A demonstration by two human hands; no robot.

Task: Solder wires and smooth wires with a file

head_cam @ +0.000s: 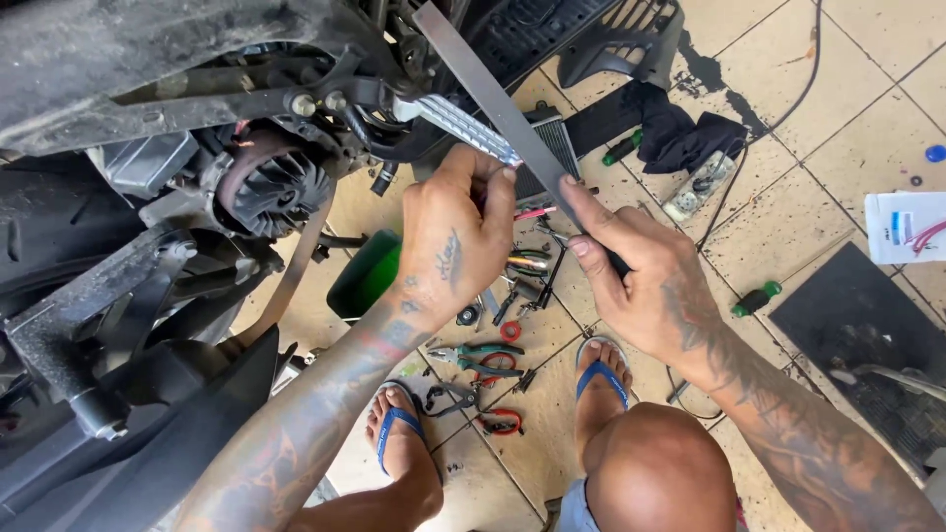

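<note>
A long flat metal file (pixel 493 94) is gripped at its lower end by the right hand (pixel 636 281), fingers curled round the handle, index finger laid along the blade. The left hand (pixel 458 236), at nine o'clock of it, is pinched on a ribbed metal piece (pixel 468 128). A green container (pixel 365 276) lies on the tiled floor (pixel 788 227); its contents cannot be told.

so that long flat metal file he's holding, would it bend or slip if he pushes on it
The file looks like a flat steel bar, so probably stiff. The right hand grips its lower end, so the far end may wobble. Its bare metal could be somewhat slippery.
</note>
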